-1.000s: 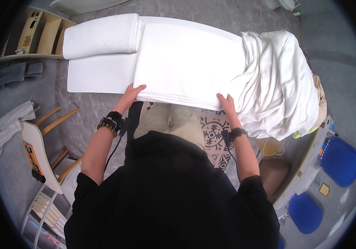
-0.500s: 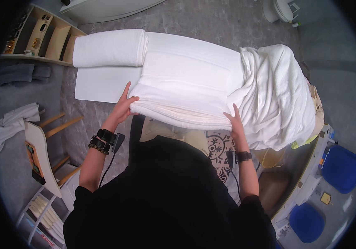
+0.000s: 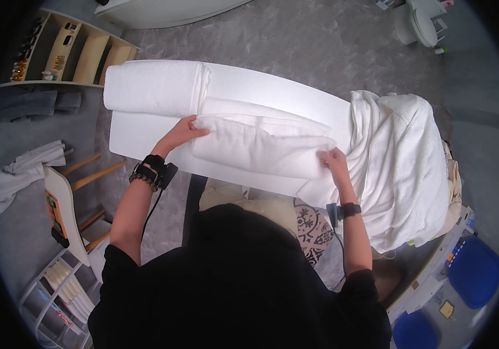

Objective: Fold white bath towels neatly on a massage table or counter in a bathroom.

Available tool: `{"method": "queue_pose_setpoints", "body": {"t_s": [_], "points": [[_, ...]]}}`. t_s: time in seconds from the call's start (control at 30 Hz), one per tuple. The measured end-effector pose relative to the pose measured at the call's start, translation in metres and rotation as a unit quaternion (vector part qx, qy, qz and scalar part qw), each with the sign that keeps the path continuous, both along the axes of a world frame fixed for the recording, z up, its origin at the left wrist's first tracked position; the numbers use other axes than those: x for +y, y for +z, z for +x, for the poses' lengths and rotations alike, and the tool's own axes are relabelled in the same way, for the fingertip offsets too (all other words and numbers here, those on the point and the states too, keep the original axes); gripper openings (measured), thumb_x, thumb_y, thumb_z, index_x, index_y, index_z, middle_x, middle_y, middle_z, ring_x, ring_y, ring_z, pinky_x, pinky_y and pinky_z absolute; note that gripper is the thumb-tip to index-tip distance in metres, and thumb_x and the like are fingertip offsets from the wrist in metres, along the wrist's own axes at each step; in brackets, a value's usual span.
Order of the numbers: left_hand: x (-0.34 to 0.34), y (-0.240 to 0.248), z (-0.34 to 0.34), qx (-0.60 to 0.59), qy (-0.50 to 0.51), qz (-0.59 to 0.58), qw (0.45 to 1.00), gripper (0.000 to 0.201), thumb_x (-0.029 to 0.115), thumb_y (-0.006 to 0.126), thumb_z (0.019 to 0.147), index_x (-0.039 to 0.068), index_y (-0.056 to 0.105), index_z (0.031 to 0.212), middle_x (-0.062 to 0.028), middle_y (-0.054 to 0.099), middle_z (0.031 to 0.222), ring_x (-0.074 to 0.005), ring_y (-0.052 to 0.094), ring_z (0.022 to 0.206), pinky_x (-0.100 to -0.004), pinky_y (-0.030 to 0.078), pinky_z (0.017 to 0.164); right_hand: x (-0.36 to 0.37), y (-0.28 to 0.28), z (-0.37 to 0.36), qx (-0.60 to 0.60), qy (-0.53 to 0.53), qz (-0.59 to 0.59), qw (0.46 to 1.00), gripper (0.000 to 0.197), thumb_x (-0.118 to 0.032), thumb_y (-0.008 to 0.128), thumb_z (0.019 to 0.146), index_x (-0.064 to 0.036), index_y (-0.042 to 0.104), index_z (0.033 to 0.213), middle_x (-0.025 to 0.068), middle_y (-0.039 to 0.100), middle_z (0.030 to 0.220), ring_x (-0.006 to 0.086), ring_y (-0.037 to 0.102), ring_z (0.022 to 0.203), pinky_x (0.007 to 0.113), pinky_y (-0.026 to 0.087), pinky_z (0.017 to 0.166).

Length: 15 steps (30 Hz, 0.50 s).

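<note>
A white towel (image 3: 255, 152) lies across the white table (image 3: 145, 131) in front of me, its near part folded over onto the rest. My left hand (image 3: 181, 134) grips the left end of the fold, thumb and fingers closed at its corner. At the opposite end, my right hand (image 3: 334, 161) has its fingers closed on the towel's right corner. Beyond my left hand, a thick, neatly folded white towel (image 3: 153, 87) rests on the table. A loose heap of white towels (image 3: 397, 168) covers the table's right end, close to my right hand.
A wooden shelf unit (image 3: 92, 58) with small bottles stands at the far left. Nearer on that side are a wooden-legged chair (image 3: 69, 215) and a white rack (image 3: 57, 296). Blue stools (image 3: 476, 273) are at the lower right, beside a counter (image 3: 429, 279). A toilet (image 3: 422, 28) stands far right.
Both hands have carried the towel's near edge away from me and folded it over, so it is now a narrower strip on the table. The whole view has shifted slightly.
</note>
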<state>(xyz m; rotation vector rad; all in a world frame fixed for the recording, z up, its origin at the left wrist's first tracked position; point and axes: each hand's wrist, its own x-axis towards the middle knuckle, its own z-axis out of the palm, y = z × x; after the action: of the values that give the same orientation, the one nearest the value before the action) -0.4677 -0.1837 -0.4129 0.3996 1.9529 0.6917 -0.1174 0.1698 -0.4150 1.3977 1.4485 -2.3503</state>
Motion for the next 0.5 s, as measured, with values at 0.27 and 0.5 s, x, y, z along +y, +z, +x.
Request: {"method": "queue_pose_setpoints", "body": {"t_s": [0.27, 0.5], "points": [[0.019, 0.002, 0.017, -0.054, 0.181, 0.177, 0.966, 0.037, 0.025, 0.073, 0.085, 0.0, 0.059, 0.109, -0.005, 0.059, 0.089, -0.0136, 0.056, 0.085, -0.0279, 0.047, 0.077, -0.007, -0.007, -0.018, -0.01, -0.015, 0.211, 0.977, 0.032, -0.021, 0.068, 0.089, 0.0028, 0.063, 0.11, 0.0054, 0.067, 0.095, 0.0104, 0.058, 0.08, 0.025, 0.046, 0.072], [0.034, 0.018, 0.04, 0.318, 0.101, 0.147, 0.931, 0.045, 0.011, 0.073, 0.076, 0.005, 0.055, 0.117, -0.0122, 0.05, 0.119, -0.0274, 0.047, 0.114, -0.0392, 0.039, 0.098, -0.014, 0.014, -0.021, -0.048, 0.024, 0.527, 0.848, 0.051, -0.008, 0.065, 0.081, -0.004, 0.05, 0.129, 0.0168, 0.053, 0.126, 0.0297, 0.048, 0.12, 0.04, 0.041, 0.097]]}}
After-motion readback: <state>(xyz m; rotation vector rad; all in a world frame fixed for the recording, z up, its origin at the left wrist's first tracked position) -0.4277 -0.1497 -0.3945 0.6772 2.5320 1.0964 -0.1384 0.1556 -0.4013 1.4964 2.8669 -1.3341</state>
